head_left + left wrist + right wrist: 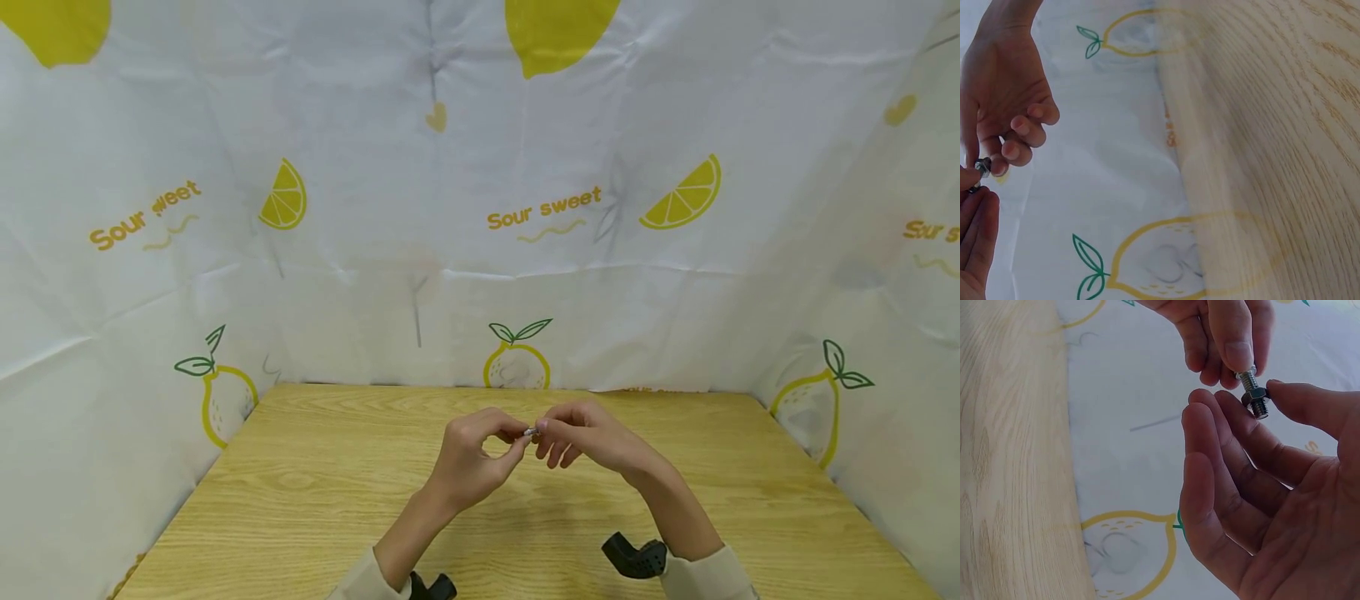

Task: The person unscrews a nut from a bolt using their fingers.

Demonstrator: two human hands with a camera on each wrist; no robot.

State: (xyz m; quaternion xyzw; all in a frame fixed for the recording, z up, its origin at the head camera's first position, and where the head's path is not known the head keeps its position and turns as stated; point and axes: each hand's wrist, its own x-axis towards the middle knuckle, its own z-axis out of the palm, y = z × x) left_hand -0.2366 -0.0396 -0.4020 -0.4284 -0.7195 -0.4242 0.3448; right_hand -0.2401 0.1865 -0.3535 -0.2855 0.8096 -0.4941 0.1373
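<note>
Evidently, 1 bolt with 1 nut sits between 2 pinching hands.

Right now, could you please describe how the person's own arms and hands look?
The left hand and right hand wear no gloves. The left sleeve and right sleeve are long and plain cream. The left wrist camera and right wrist camera are black; the right one is bent, with a tube-like end.
</note>
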